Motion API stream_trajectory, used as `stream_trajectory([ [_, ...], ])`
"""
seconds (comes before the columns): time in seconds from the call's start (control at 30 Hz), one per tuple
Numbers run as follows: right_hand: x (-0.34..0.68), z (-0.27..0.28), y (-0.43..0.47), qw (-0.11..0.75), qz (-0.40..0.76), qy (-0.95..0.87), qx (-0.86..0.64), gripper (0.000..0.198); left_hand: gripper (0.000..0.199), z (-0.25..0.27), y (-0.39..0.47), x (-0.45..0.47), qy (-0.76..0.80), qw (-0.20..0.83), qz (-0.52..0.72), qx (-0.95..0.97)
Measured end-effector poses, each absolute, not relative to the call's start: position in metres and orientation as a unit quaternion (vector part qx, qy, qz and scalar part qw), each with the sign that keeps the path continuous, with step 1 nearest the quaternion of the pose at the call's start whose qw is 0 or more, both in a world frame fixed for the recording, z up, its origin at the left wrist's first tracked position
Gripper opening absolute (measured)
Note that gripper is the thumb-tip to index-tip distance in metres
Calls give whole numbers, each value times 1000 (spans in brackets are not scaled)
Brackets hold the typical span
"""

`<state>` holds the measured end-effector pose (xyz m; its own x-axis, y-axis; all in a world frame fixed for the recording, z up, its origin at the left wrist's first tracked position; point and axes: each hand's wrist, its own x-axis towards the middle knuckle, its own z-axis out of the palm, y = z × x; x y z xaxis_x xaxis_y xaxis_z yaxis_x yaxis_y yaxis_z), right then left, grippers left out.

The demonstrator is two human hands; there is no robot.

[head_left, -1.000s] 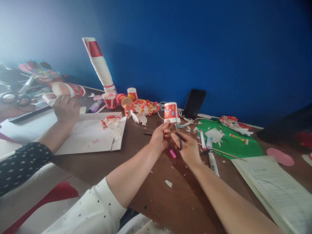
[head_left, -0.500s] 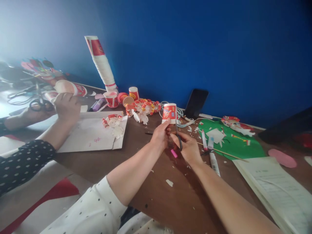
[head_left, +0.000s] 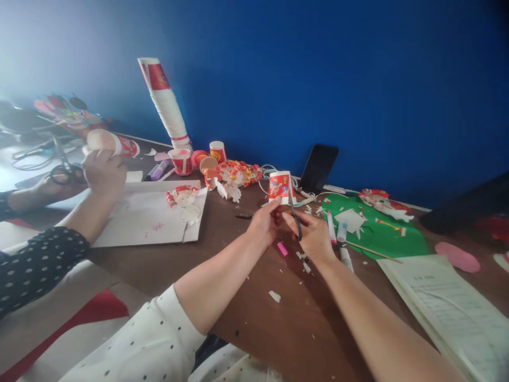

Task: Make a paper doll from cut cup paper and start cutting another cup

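My left hand point(head_left: 264, 223) grips a red and white paper cup point(head_left: 280, 185) near its lower edge, with the thumb on its printed side. Dark-handled scissors point(head_left: 296, 222) are in my right hand point(head_left: 312, 236), fingers closed about the handles. Their blades point up along the cup's right side; whether they are apart is too small to tell. Below my hands a pink marker cap point(head_left: 282, 249) and white paper scraps point(head_left: 305, 263) lie on the brown table point(head_left: 254, 329).
At left, another person's hand point(head_left: 104, 172) holds a paper cup point(head_left: 127, 147), with scissors point(head_left: 66, 168) in their other hand. A tall cup stack point(head_left: 170, 114) leans by the blue wall. Paper figures point(head_left: 234, 178), a phone point(head_left: 319, 168), green paper point(head_left: 401, 239) and written sheets point(head_left: 449, 297) lie around.
The cup and scissors have shifted slightly right. More white scraps show below my right hand. The other person's cup has moved slightly left.
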<state>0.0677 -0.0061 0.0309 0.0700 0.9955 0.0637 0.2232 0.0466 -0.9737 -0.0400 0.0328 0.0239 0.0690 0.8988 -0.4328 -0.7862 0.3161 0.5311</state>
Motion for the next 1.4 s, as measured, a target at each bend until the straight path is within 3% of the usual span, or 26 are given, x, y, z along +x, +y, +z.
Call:
stream_trajectory([
  [0.27,76,28,2,464,440,-544,-543,40,25,21,32,-42,375,760,518,112],
  [0.73,79,39,0,464,401,-558,-558,43,18,24,31,-40,349,745,561,92],
  [0.9,73,36,-2,435,444,-548,-559,43,29,29,28,-42,348,760,541,92],
  [1.13,69,31,-2,459,463,-525,-548,42,36,32,25,-43,366,779,495,117],
  [1.4,72,32,-4,465,424,-536,-563,45,27,24,31,-42,346,747,561,88],
])
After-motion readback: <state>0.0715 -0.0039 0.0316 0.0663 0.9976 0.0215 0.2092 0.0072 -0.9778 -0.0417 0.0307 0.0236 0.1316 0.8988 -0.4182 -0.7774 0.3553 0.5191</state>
